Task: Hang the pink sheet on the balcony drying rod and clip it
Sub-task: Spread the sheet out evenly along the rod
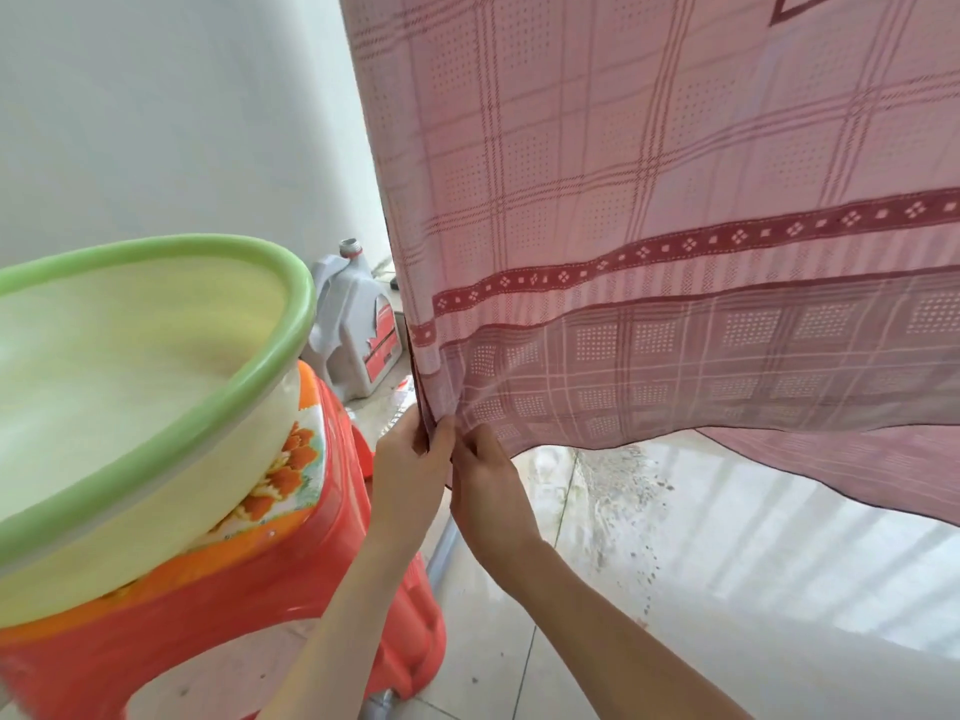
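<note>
The pink sheet, checked with a dark red patterned band, hangs down from above the frame and fills the upper right. Its lower left corner is pinched between both hands. My left hand grips the corner's edge from the left. My right hand holds the same corner right beside it, fingers closed on the cloth. A second layer of the sheet hangs behind, lower at the right. The drying rod and any clips are out of view.
A green-rimmed pale basin sits on an orange-red plastic stool at the left. A grey jug with a red label stands on the tiled floor by the white wall.
</note>
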